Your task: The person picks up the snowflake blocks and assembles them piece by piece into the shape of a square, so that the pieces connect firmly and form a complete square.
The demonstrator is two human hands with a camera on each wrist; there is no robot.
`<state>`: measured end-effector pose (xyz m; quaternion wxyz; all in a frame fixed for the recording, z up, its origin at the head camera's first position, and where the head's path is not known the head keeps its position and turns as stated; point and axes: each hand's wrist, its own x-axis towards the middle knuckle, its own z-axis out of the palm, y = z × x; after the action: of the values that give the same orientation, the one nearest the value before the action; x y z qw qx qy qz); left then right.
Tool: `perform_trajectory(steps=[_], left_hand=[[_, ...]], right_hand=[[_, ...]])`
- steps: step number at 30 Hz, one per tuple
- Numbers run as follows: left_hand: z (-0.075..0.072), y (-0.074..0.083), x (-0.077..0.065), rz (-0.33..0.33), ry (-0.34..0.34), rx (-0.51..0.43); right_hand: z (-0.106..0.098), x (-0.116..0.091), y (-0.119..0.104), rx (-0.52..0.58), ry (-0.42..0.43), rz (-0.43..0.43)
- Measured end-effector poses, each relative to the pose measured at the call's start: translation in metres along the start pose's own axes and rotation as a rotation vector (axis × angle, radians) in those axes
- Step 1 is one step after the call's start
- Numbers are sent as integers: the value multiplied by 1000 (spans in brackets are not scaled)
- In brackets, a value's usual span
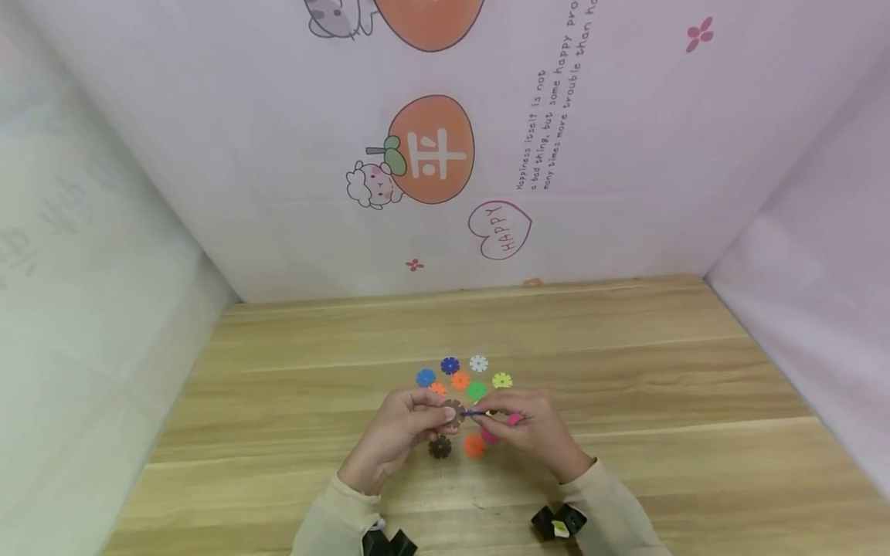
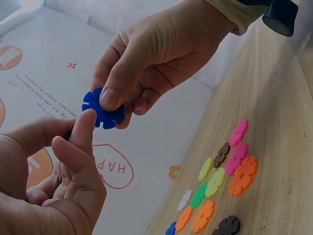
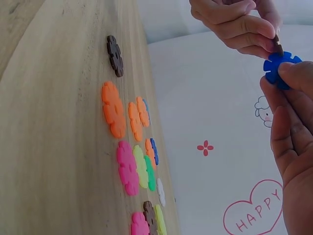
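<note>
Between thumb and fingers, my left hand (image 1: pixel 399 432) pinches a brown notched plastic disc (image 1: pixel 456 411). My right hand (image 1: pixel 531 425) pinches a dark blue notched disc (image 2: pixel 111 117) by its face. Edge to edge, the two discs meet above the table, set crosswise to each other. In the right wrist view the brown disc (image 3: pixel 278 45) is seen edge-on at the rim of the blue disc (image 3: pixel 272 62). My left fingertips cover most of the brown disc in the left wrist view.
Several loose notched discs lie on the wooden table (image 1: pixel 313 371) under and beyond the hands, among them a dark brown disc (image 1: pixel 440 447), an orange disc (image 1: pixel 474 445), a white disc (image 1: pixel 478 363) and a green disc (image 1: pixel 477 391). A printed cloth (image 1: pixel 313 193) hangs behind the table.
</note>
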<state>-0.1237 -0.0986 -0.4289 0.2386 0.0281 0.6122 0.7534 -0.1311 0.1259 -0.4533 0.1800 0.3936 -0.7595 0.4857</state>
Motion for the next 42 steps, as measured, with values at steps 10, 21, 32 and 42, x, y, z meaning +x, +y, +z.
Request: perform_trajectory(steps=[10, 21, 32, 42], left_hand=[[-1, 1, -1, 11, 12, 10], [-10, 7, -6, -24, 79, 30], [-26, 11, -11, -40, 114, 7], [-28, 14, -12, -41, 97, 19]], right_hand=[[1, 10, -4, -2, -11, -67], [-11, 8, 3, -64, -64, 22], [-43, -3, 10, -267, -207, 604], [-41, -11, 15, -361, -374, 723]])
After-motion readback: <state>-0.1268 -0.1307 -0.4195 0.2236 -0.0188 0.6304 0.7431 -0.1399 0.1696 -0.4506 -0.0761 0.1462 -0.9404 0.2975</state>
